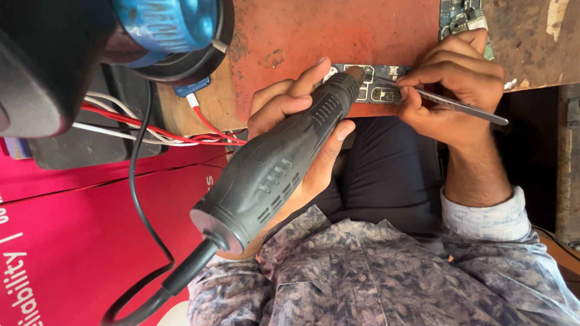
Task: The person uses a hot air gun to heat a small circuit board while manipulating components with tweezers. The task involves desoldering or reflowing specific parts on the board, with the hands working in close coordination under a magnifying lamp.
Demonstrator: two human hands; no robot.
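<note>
The left hand point(296, 130) is wrapped around the grey body of a hot-air rework gun point(275, 169), fingers closed on it, thumb along the side. The gun's nozzle points at a small circuit board point(370, 84) lying at the near edge of the tabletop point(338, 36), on its worn red surface. The nozzle tip sits just above or touching the left part of the board; which of the two cannot be told. The gun's black cable point(145, 199) loops down past the left side.

The right hand point(456, 78) pinches a pair of metal tweezers point(450, 104), fingers closed on them, with the fine tips resting on or just over the board near its metal shields. A second green board point(462, 15) lies at the far edge, behind the right hand.

At the left edge, red and white wires point(139, 124) run under a blue and black round device point(166, 30). A pink printed box point(78, 241) lies lower left.

Risks, as I judge them: the board lies right at the tabletop's near edge above the person's lap, so a nudge from the tweezers could tip it off. The hot nozzle is close to the fingertips of both hands, so a slip could burn them. Heat held too long on one spot could lift neighbouring parts.
</note>
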